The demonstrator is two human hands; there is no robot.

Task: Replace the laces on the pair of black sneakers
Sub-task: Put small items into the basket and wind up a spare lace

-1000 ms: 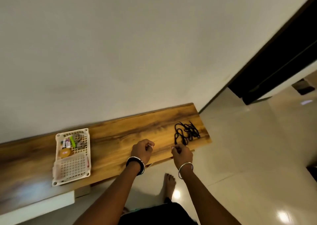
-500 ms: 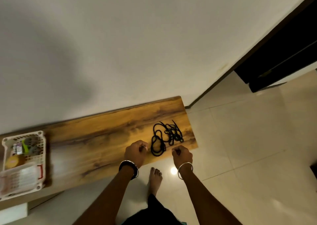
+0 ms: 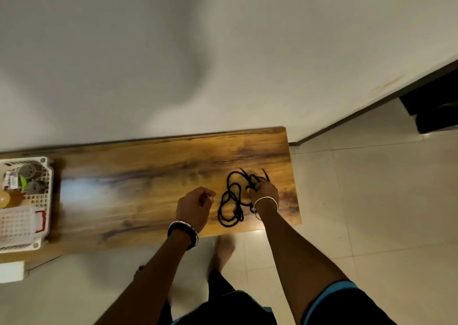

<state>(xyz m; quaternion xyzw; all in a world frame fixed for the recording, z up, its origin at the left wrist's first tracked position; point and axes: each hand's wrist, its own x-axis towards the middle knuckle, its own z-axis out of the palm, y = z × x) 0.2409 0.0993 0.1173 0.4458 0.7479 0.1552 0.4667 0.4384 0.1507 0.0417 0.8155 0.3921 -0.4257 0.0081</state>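
Observation:
A tangle of black laces (image 3: 231, 200) lies on the right end of a wooden bench (image 3: 148, 176). My right hand (image 3: 264, 192) is down on the far right part of the tangle, fingers curled round some strands. My left hand (image 3: 194, 207) hovers over the bench just left of the laces, fingers curled and holding nothing. No sneakers are in view.
A white plastic basket (image 3: 37, 244) with small items stands at the bench's left end. A pale wall rises behind the bench. Tiled floor (image 3: 371, 200) lies to the right, with a dark doorway (image 3: 436, 106) at the far right. My bare foot (image 3: 221, 250) is below the bench edge.
My right hand has moved forward from the bench's front edge onto the laces and taken hold of strands. The view has shifted, so the bench and basket sit further right in the frame.

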